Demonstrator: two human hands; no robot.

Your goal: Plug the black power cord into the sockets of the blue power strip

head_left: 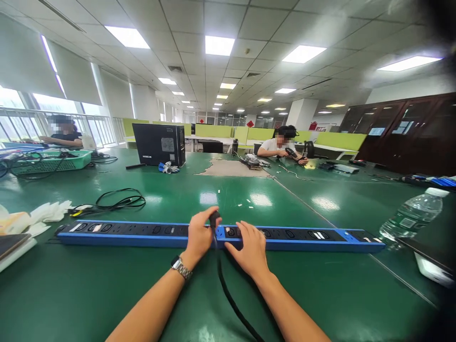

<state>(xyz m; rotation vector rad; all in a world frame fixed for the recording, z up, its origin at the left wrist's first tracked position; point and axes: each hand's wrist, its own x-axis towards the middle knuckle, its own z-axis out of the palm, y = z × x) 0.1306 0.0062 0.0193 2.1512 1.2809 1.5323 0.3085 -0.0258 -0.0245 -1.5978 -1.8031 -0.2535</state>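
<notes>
A long blue power strip (142,240) with black sockets lies across the green table in front of me. My left hand (200,235), a watch on its wrist, grips a black power plug (214,217) above the strip near its middle. From the plug a thick black cable (228,292) runs down toward the bottom edge. Just right of it, my right hand (249,247) rests on the strip with fingers spread, thumb at the front side and fingertips on the top. Whether the plug's pins touch a socket is hidden.
Coiled black cable (123,198) and white gloves (50,211) lie at left. A water bottle (413,213) stands at right. Farther back are a black computer case (158,142), a green basket (53,162) and two people seated at the table (171,187), one handling a dark tool.
</notes>
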